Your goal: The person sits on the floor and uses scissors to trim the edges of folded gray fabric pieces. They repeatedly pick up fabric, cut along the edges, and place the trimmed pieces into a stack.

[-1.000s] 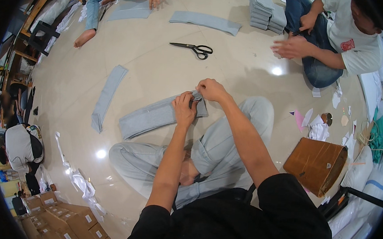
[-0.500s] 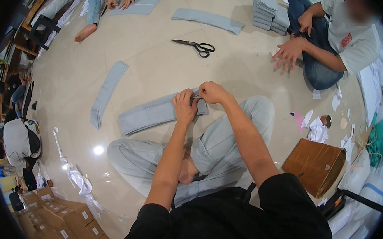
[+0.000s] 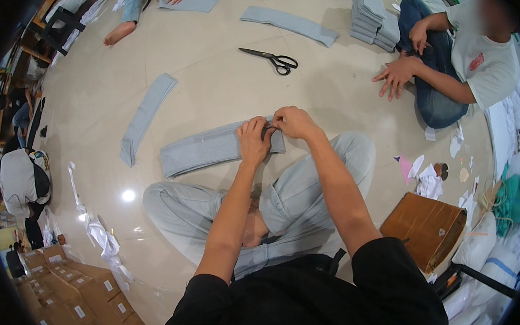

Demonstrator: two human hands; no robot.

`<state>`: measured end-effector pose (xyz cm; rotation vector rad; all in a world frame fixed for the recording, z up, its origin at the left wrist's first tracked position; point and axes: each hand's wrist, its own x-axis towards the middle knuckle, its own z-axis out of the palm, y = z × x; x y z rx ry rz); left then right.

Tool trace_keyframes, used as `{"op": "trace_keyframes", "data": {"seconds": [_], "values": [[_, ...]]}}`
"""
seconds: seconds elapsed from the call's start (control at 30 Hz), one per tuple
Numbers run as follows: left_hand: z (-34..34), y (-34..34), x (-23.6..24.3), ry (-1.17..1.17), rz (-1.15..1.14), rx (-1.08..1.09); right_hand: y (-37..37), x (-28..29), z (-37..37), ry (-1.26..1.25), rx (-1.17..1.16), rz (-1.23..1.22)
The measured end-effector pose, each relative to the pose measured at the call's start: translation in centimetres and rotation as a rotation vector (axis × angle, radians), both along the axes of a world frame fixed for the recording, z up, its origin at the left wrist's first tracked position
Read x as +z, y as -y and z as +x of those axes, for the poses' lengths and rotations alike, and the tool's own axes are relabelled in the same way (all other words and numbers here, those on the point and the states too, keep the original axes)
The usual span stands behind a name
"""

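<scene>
"Glossy tiled floor point(image 3: 211, 82); where's the grey fabric strip point(image 3: 201, 153)?"
"Flat on it, beyond the crossed legs point(image 3: 293, 203)."
"And each grip?"
"Left hand point(image 3: 253, 143), closed over its far edge; right hand point(image 3: 294, 123), fingertips pinched together there, on what I can't tell."

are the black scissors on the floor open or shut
Shut: the black scissors lie with their blades together, forming one narrow point.

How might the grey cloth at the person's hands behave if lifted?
The grey cloth would probably droop, since it looks like soft fabric. It likely feels light, being thin, and seems unlikely to roll, lying flat.
</scene>
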<state>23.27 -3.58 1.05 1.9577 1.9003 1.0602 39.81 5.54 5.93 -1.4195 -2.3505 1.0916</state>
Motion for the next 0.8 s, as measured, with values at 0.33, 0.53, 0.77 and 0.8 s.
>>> {"op": "trace_keyframes", "data": {"seconds": [0.33,0.53,0.77,0.8], "values": [[-0.3,0.0,-0.2,0.012,0.008,0.003,-0.8,1.5,0.3,-0.146,-0.351,0.083],[0.2,-0.2,-0.1,0.036,0.017,-0.004,-0.9,-0.5,0.8,-0.043,-0.128,0.008],[0.0,0.0,-0.1,0.017,-0.01,0.003,-0.7,-0.2,0.8,-0.064,-0.138,0.013],[0.1,-0.1,0.0,0.017,-0.015,0.002,-0.8,-0.1,0.9,-0.071,-0.211,0.047]]}}
